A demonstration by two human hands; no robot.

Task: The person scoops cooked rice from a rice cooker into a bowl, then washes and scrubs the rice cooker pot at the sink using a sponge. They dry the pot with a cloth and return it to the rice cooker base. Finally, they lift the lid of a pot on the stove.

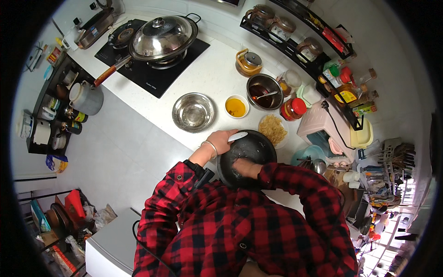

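A dark round pan or basin [254, 147] sits at the near edge of the counter, close against my body. My left hand [218, 142] is at its far-left rim, fingers closed around a small white ridged utensil [238, 136] that points in over the pan. Inside the pan is my right hand [246, 168], blurred, with its fingertips down at the dark bottom. Small pale bits cling to the pan's inner surface. Whether the right fingers hold anything is hidden.
Around the pan stand a steel bowl [193, 112], a white bowl of yellow liquid [236, 106], a plate of shredded food [273, 130] and a steel pot of dark sauce with a spoon [264, 92]. A lidded wok [162, 38] rests on the gas hob [152, 78].
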